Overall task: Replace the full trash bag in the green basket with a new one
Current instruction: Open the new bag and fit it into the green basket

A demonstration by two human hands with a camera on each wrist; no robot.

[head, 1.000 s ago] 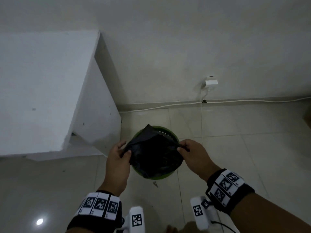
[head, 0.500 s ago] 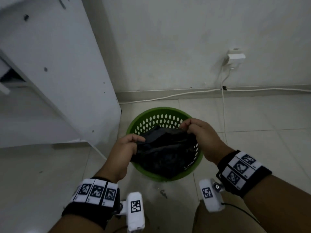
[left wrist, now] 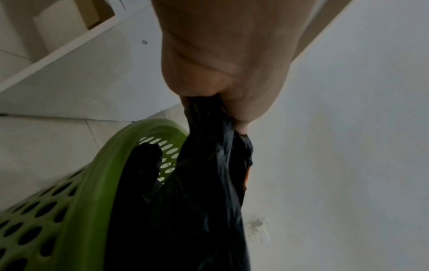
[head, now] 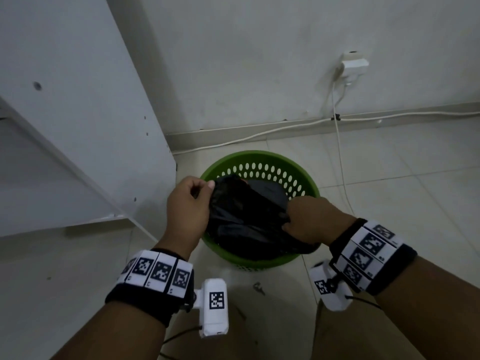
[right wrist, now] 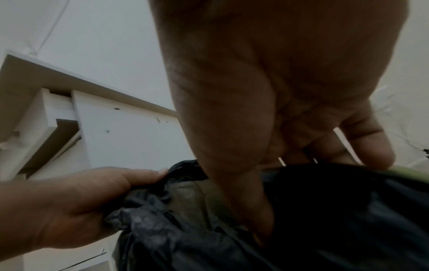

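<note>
A round green perforated basket (head: 309, 183) stands on the tiled floor by the wall. A black trash bag (head: 246, 216) hangs into it, its mouth stretched between both hands. My left hand (head: 192, 201) pinches the bag's left edge above the basket's left rim; the left wrist view shows the bag (left wrist: 209, 174) bunched in the fist over the basket (left wrist: 92, 174). My right hand (head: 304, 219) grips the bag's right edge low over the basket's right side. In the right wrist view the bag (right wrist: 325, 210) lies under the right thumb, with the left hand (right wrist: 76, 198) holding its far edge.
A white cabinet (head: 78, 113) stands close on the basket's left. A wall socket with a plug (head: 353, 64) and white cables (head: 259, 136) run along the skirting behind. Small debris (head: 258, 287) lies on the tiles in front of the basket.
The view has come closer and lower over the basket. Both hands have sunk with the bag, the right hand down to the basket's right side, and the bag now hangs deeper inside.
</note>
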